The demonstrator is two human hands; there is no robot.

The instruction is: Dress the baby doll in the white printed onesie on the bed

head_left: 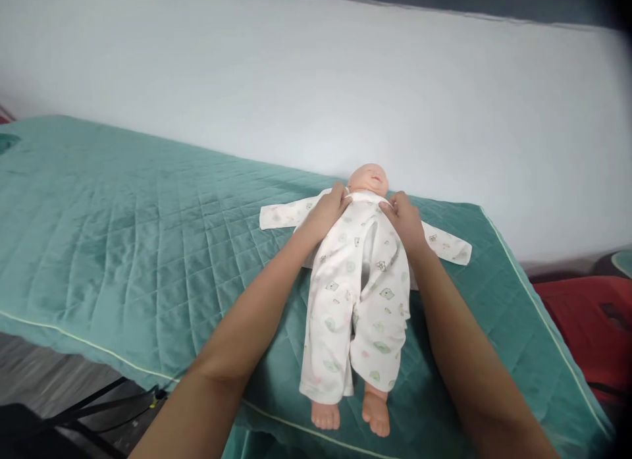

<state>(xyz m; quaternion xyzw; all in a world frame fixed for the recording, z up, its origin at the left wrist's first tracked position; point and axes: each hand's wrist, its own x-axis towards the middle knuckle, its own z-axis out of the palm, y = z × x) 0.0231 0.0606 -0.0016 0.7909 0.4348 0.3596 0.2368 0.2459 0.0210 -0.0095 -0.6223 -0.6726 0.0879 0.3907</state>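
**A:** Looking at the head view, there's a doll point(368, 182) flat on its back on a green quilted mat point(123, 235), head toward the white wall point(345, 83), bare feet poking out near the mat's front edge. It wears a white printed romper point(340, 294) that gapes open down the middle of the chest. Both sleeves are spread out flat to the sides and look empty.

**B:** What about the hands?

**A:** The left hand point(328, 212) sits on the doll's shoulder area on the left of the picture, fingers curled over the romper's edge right by the neck. The right hand point(405, 218) mirrors it on the other side, fingers bent onto the fabric just under the chin. Both are touching cloth, partly closed. Whether they're actually pinching the fabric or just pressing on it, can't tell from here, the fingertips are too small.

**B:** Anything else around?

**A:** Both forearms come in from the bottom of the picture, one along each side of the doll. The mat has a pale piped edge. There's something red point(587, 327) off to the right, lower than the mat, and a dark frame point(99, 406) showing under the mat's front edge at bottom left.
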